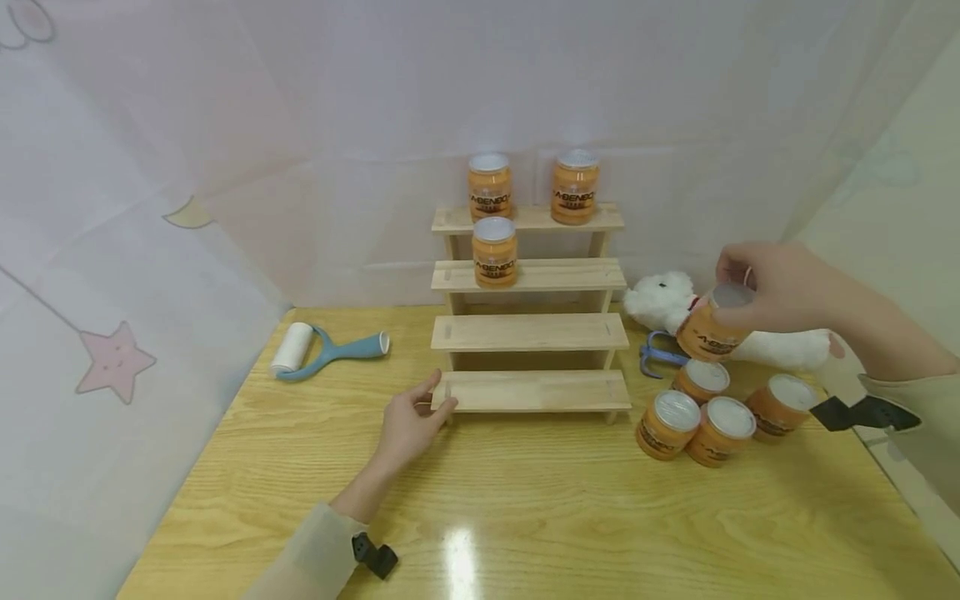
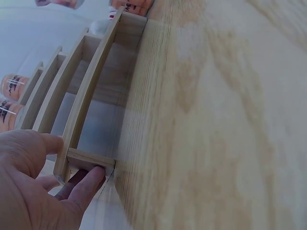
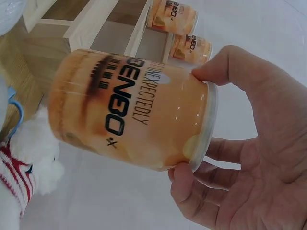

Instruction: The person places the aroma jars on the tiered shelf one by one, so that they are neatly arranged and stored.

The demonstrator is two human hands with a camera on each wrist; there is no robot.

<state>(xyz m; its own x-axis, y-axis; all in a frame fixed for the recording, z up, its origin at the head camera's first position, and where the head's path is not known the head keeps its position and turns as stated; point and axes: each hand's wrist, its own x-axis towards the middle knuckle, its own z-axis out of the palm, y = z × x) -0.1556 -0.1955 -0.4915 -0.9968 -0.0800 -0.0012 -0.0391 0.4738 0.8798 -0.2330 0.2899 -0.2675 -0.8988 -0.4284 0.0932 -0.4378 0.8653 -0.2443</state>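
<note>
My right hand [image 1: 798, 283] holds an orange can [image 1: 711, 333] by its silver-lidded end, above the table's right side. In the right wrist view the can [image 3: 129, 108] lies sideways across the picture, thumb and fingers pinching its rim. My left hand [image 1: 407, 427] grips the left end of the lowest step of a four-tier wooden display rack [image 1: 530, 332]. Two matching cans stand on the top tier, a left can [image 1: 490, 190] and a right can [image 1: 575, 190]. Another can [image 1: 495, 254] stands on the second tier, left of its middle.
Several more orange cans [image 1: 667, 427] stand grouped right of the rack. Behind them lie a white plush dog [image 1: 787, 348] and a blue plastic object [image 1: 660, 357]. A blue-handled lint roller [image 1: 337, 350] rests on the wooden table [image 1: 525, 500] at left. A pale curtain [image 1: 375, 100] hangs behind.
</note>
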